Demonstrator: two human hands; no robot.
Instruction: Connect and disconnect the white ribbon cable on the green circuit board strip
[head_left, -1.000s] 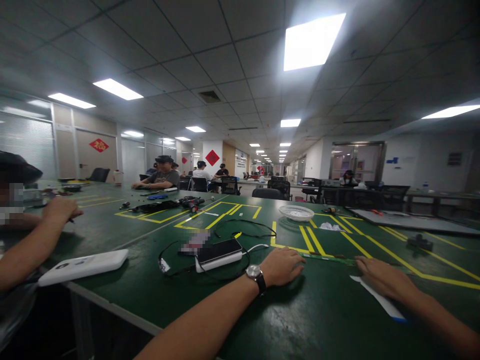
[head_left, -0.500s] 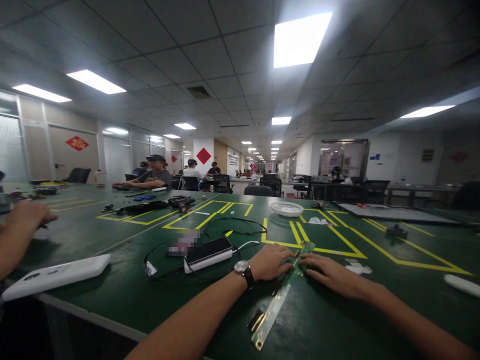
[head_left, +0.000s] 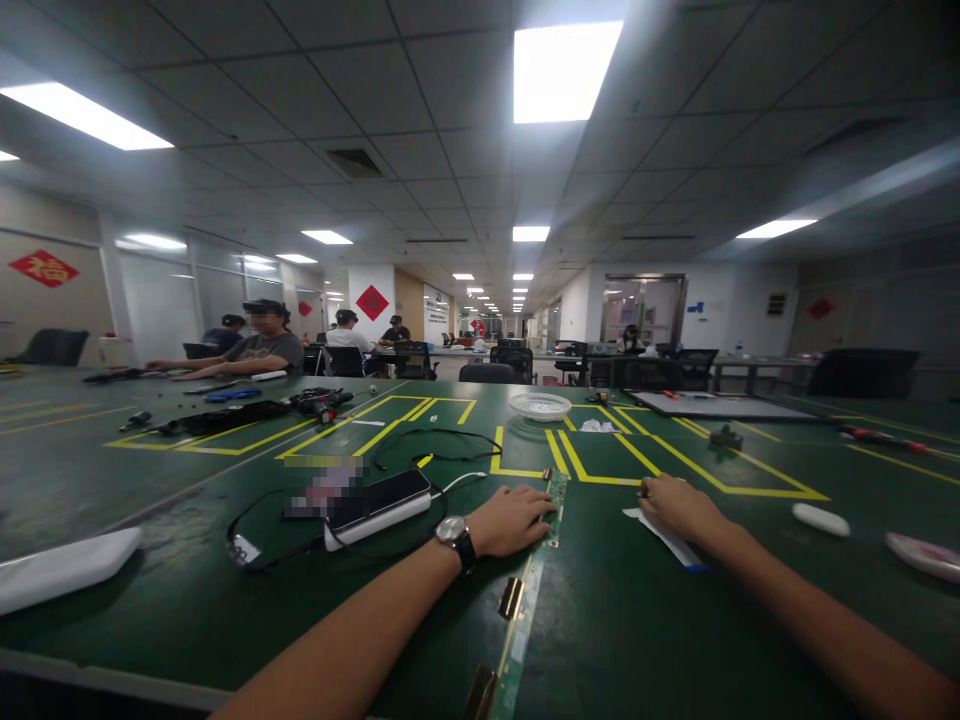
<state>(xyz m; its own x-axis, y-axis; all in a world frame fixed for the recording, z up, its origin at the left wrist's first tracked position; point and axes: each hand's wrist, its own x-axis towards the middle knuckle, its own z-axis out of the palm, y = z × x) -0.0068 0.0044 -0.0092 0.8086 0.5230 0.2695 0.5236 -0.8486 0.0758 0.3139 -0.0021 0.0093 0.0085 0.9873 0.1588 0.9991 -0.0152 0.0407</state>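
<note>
Centre frame: left hand (head_left: 514,520) rests on circuit strip (head_left: 520,625), fingers flat and apart; right hand (head_left: 675,505) touches white strip (head_left: 679,548), finger state unclear.

Bare forearms, silver black-strapped wristwatch (head_left: 452,531) behind left hand (head_left: 512,520)

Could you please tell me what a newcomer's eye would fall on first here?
The long, narrow circuit strip running down the green table toward the camera, with the left hand at its far end. Then the right hand resting on a white strip, and the yellow tape lines beyond.
</note>
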